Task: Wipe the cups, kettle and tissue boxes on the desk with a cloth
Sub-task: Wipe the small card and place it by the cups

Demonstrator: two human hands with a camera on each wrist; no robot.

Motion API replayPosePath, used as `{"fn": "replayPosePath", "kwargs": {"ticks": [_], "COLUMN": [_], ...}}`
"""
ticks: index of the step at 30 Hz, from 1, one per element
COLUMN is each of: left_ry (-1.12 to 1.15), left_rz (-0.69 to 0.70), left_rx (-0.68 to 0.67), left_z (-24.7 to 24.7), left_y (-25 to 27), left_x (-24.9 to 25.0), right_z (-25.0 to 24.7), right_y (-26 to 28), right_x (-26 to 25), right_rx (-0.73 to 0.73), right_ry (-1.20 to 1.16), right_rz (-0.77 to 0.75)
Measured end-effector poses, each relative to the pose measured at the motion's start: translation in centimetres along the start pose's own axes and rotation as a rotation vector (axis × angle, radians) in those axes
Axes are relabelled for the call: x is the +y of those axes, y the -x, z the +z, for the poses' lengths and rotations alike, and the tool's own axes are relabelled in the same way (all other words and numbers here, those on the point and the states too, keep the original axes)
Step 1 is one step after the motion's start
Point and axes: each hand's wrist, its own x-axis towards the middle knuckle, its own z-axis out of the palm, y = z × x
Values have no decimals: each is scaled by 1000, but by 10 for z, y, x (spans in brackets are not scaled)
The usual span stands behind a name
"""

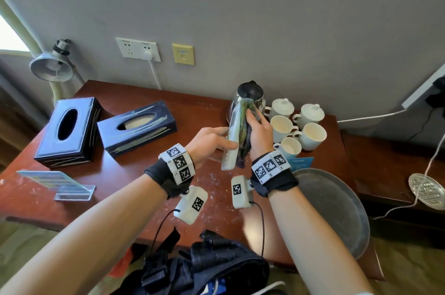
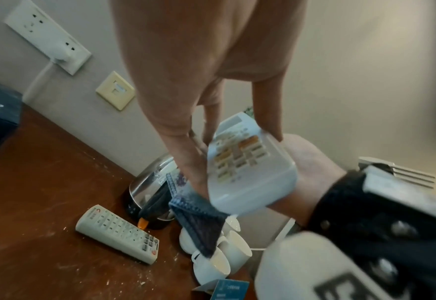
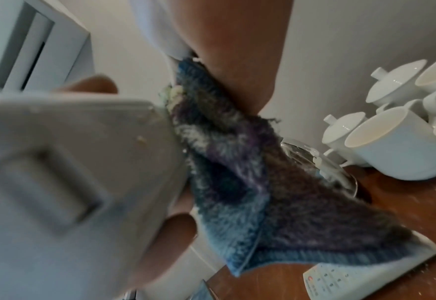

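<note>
My left hand [image 1: 212, 141] grips a white remote control [image 1: 231, 137] held upright over the desk, with its buttons [image 2: 240, 156] showing in the left wrist view. My right hand [image 1: 260, 134] holds a dark blue-purple cloth [image 1: 243, 147] [image 3: 237, 182] and presses it against the remote's side. Just behind stands the steel kettle [image 1: 250, 96]. Several white cups [image 1: 310, 137], two of them lidded, cluster to its right. Two dark blue tissue boxes [image 1: 69, 128] [image 1: 137, 129] lie on the left of the desk.
A second remote [image 2: 118, 233] lies flat on the brown desk [image 1: 149, 102] by the kettle. A round metal tray [image 1: 337, 210] overhangs the front right edge. An acrylic sign stand [image 1: 57, 184] stands front left, and a lamp [image 1: 51, 66] back left. White cords run on the right.
</note>
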Motion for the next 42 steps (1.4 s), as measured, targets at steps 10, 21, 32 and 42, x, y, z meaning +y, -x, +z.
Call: {"fn": "replayPosePath", "kwargs": {"ticks": [10,21,32,42], "left_ry": [-88,-845,-1282,-1436], "left_rz": [35,-122,-11,156], "left_rx": [44,86,-95,-172], "left_z": [-4,-18,-11,-4], "left_y": [-14,-71,-115,-148], "left_x": [0,-76,-111,-132], "right_z": [-27,-121,-140,-153], "right_y": [27,7,-4,-17], "right_x": [11,43,81,92], "right_rx": [-162,184,259,252], "right_ry": [104,579,696,751], "right_rz": [116,100,187,298]}}
